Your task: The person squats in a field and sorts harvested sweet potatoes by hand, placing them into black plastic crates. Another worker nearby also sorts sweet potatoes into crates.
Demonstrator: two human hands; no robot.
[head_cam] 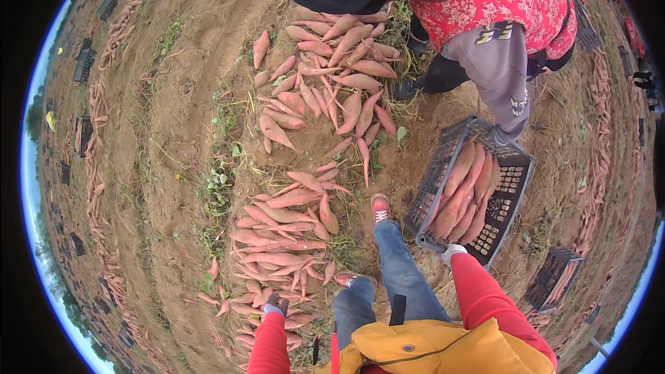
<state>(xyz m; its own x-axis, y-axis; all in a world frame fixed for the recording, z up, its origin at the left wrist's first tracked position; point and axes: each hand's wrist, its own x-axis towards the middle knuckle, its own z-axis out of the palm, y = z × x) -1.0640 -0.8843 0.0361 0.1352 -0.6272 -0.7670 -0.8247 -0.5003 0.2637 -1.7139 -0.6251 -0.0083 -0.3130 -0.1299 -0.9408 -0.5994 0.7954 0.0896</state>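
In my right hand, which wears a pale glove, is the near end of a black plastic crate. Several long, reddish sweet potatoes lie along one side inside it, and part of the slotted bottom shows. A co-worker's gloved hand is at the crate's far end. My left hand, gloved in grey, hangs over a row of sweet potatoes on the soil; its fingers look slightly apart, with nothing visible in them.
A co-worker in a red patterned vest bends over another sweet potato heap. To the right stands a second crate holding sweet potatoes. Green vines lie left of the row. Further rows and crates run along both sides.
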